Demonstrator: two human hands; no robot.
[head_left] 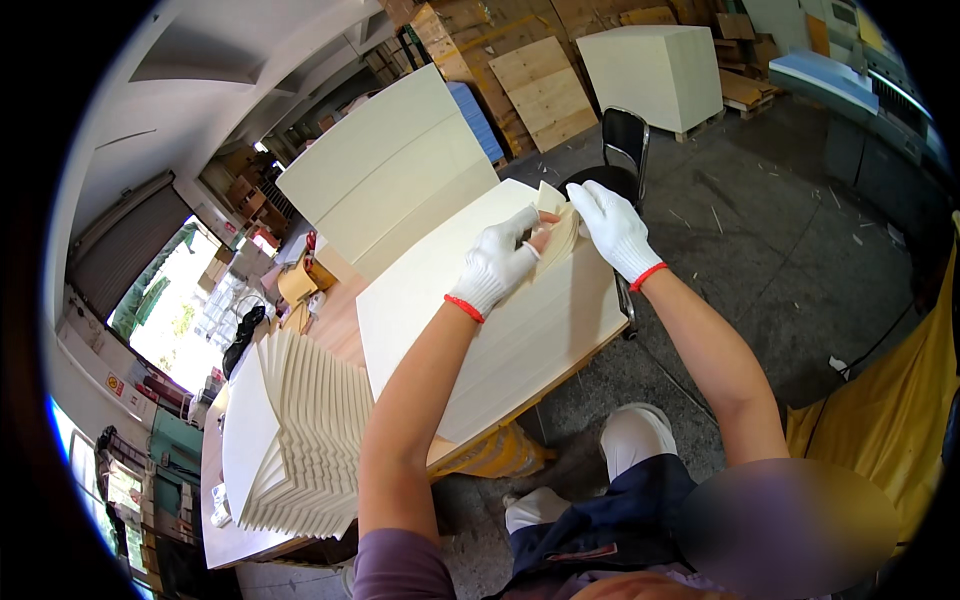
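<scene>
A thick stack of large cream paper sheets point(470, 340) lies on a wooden table point(335, 320). Both my hands wear white knit gloves with red cuffs. My left hand point(497, 263) pinches the lifted corner of a few top sheets point(557, 235) at the stack's far corner. My right hand point(612, 228) rests its fingers on the same curled corner from the other side. The lifted sheets fan apart between the two hands.
A crisscross pile of counted paper batches point(300, 440) sits at the table's left end. More cream sheets point(395, 170) lie further back. A black chair point(622, 150) stands behind the table; a pale block on a pallet point(660, 70) and wooden boards point(545, 92) lie beyond. Yellow sheeting point(880, 420) hangs right.
</scene>
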